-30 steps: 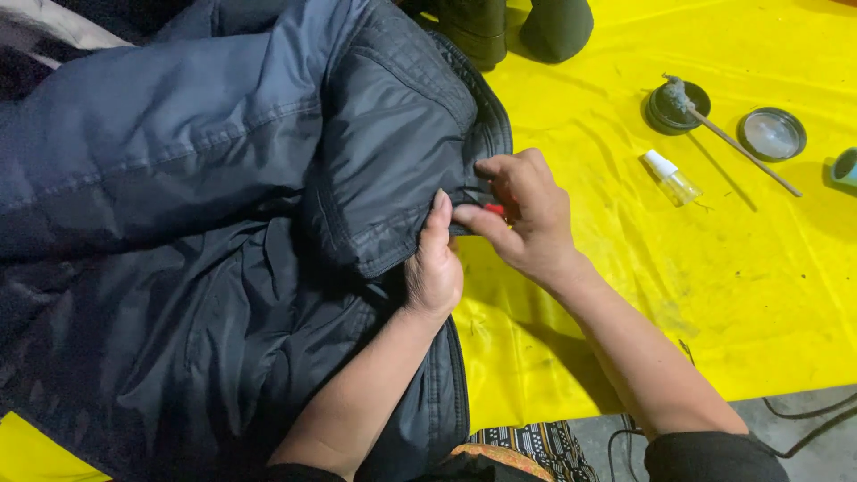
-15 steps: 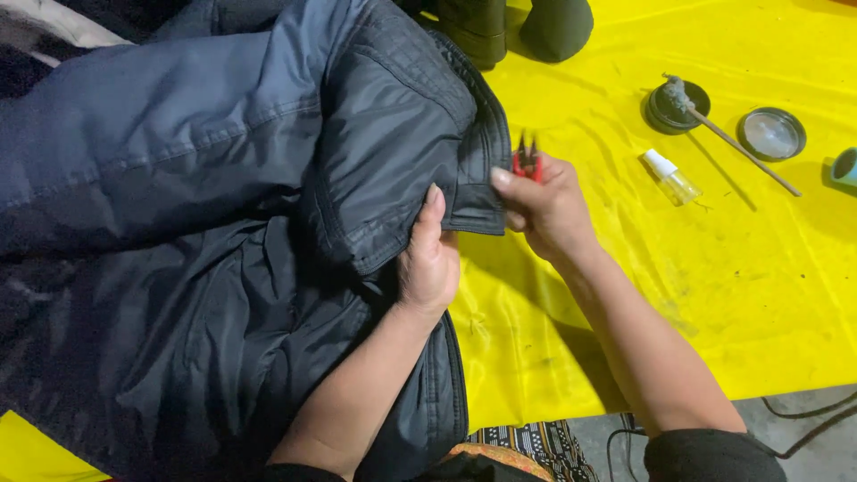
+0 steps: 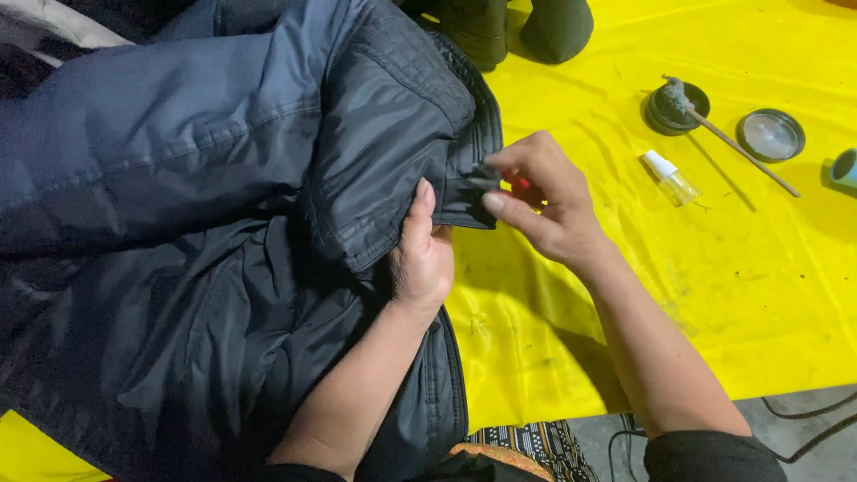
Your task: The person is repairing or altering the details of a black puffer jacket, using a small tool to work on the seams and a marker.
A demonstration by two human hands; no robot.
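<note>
A dark navy padded jacket [image 3: 205, 232] lies spread over a yellow sheet [image 3: 714, 295]. My left hand [image 3: 423, 254] presses down on the jacket's folded collar, thumb up against the fabric edge. My right hand [image 3: 541, 207] is closed around a small red-handled tool [image 3: 520, 186], its metal tip touching the collar's corner by the ribbed edge. Most of the tool is hidden in my fingers.
On the sheet at the right lie a small clear spray bottle [image 3: 671, 178], a dark round tin [image 3: 677, 107] with a brush on a thin stick [image 3: 745, 152], a round lid [image 3: 770, 134] and a teal object [image 3: 844, 168]. Dark boots [image 3: 509, 27] stand at the top. Cables [image 3: 803, 419] lie on the grey floor.
My right hand first sat low against the collar, then lifted up with the red tool, and now has come back down to the collar corner. My left hand stayed put.
</note>
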